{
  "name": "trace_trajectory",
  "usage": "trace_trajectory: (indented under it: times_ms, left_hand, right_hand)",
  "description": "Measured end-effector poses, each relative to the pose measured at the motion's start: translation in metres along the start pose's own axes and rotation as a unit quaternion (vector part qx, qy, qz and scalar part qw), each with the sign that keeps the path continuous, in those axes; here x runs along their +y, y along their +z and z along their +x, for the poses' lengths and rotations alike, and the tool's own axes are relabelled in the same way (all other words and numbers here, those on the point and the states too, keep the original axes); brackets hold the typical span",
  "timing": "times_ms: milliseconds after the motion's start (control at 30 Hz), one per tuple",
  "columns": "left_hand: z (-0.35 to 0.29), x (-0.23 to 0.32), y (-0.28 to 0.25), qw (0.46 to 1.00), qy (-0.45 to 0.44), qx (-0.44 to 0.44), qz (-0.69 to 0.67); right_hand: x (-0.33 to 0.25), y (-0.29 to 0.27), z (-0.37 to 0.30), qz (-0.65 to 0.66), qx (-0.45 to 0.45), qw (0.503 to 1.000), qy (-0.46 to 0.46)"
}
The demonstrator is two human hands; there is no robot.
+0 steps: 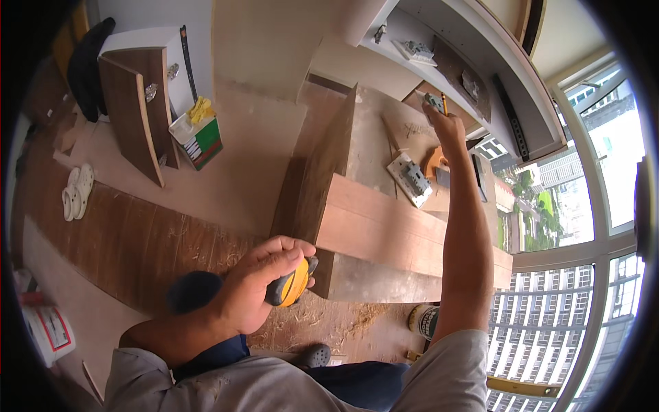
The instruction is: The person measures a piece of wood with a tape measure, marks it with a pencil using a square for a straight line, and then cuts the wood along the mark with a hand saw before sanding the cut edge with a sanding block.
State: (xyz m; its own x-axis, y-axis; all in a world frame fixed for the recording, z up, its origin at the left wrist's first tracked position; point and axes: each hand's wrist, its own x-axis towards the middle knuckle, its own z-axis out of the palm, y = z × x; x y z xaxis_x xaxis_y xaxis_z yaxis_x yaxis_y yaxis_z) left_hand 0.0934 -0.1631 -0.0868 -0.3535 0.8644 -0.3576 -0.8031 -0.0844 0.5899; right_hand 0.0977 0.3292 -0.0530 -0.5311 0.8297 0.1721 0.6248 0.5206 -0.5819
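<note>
the grey shirt (254,388) lies nearest, the left hand (250,288) gripping a yellow tape (295,283) beside the board (384,223), the right hand (448,128), well apart, pinching a pencil (445,106) above the tabletop (367,130); careful measuring likely wants the tape square.

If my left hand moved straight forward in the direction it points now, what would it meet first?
The left hand, holding the yellow tape measure, would probably meet the left end of the wooden plank first, though depth is unclear in this single view.
</note>
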Motion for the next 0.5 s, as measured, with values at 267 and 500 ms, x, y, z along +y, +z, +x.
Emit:
trace_trajectory:
  times_ms: [267,500]
  left_hand:
    - [-0.004,0.010,-0.004,0.999,-0.003,-0.006,-0.038]
    - [0.003,0.006,0.000,1.000,-0.014,0.010,0.005]
  right_hand:
    - [-0.033,-0.031,0.042,0.051,0.092,0.994,-0.033]
    - [-0.034,-0.020,0.117,-0.153,0.142,0.977,0.043]
